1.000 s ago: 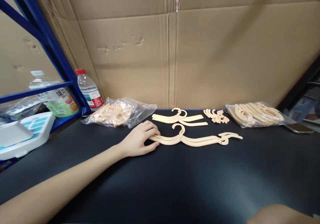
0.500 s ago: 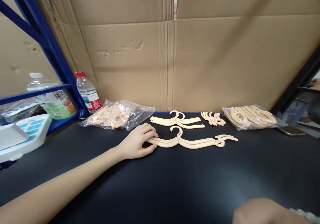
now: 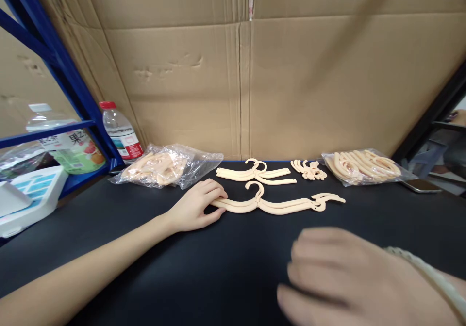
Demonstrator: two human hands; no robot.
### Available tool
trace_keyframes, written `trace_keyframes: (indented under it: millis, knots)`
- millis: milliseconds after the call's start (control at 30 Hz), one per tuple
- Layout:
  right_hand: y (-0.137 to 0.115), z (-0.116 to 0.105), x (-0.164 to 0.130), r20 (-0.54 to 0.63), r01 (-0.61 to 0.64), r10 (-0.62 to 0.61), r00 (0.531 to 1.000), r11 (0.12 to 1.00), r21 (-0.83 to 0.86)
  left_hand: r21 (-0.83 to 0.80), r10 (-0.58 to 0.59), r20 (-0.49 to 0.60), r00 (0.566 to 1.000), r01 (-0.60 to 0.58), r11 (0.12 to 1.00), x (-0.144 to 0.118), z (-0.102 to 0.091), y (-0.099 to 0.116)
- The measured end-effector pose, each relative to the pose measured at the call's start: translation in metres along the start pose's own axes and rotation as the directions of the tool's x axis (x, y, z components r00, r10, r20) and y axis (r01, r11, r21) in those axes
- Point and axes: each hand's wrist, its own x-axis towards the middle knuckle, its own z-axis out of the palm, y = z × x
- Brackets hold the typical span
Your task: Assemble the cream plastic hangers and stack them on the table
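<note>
My left hand (image 3: 196,206) rests on the black table with its thumb and fingers closed round the left end of a cream-coloured folding clothes hanger (image 3: 282,206). The hanger lies flat, its hook pointing away from me. A small curved cream piece (image 3: 329,198) with a notched end lies at the hanger's right tip and touches it. My right hand (image 3: 338,277), blurred by motion, is nearer to me at the lower right, apart from the hanger. Its fingers are loosely bent, the thumb stands apart from them, and nothing shows in it. Behind lie more folded hangers (image 3: 271,174).
Several small curved cream pieces (image 3: 309,170) lie behind on the right. Clear bags of cream parts stand at the left (image 3: 163,167) and right (image 3: 364,167), with a phone (image 3: 422,185) beyond. A red-capped bottle (image 3: 122,134) stands by the blue rack (image 3: 78,90); cardboard (image 3: 182,83) closes the back.
My right hand has come up from the bottom edge and moved left over the table. My left hand keeps its hold on the hanger. The whole view has shifted slightly.
</note>
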Motion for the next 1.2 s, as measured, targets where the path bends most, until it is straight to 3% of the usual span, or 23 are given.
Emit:
trace_keyframes:
  millis: [67, 167, 267, 533, 833, 1200]
  knots:
    - [0.026, 0.002, 0.001, 0.032, -0.039, 0.043, 0.999, 0.994, -0.099, -0.003, -0.013, 0.003, 1.000, 0.013, 1.000, 0.000, 0.000, 0.000]
    - [0.068, 0.015, -0.011, -0.016, -0.200, 0.199, 0.980, 0.971, -0.131, -0.005, -0.032, 0.021, 0.999, 0.032, 0.999, 0.001, -0.001, 0.001]
    - [0.090, 0.031, -0.024, -0.053, -0.307, 0.303, 0.952, 0.926, -0.220, -0.010, -0.029, 0.037, 0.999, 0.029, 1.000, 0.001, -0.001, 0.002]
    - [0.089, 0.039, -0.029, -0.026, -0.340, 0.343, 0.939, 0.911, -0.233, -0.024, -0.021, 0.040, 0.999, 0.022, 0.999, 0.001, 0.000, 0.000]
    - [0.094, 0.042, -0.031, -0.097, -0.358, 0.346, 0.933, 0.917, -0.174, -0.010, -0.023, 0.034, 0.999, 0.023, 1.000, 0.002, 0.002, -0.003]
    - [0.091, 0.037, -0.031, -0.012, -0.394, 0.395, 0.919, 0.912, -0.115, 0.008, -0.064, 0.039, 0.997, 0.064, 0.998, 0.003, 0.002, -0.003]
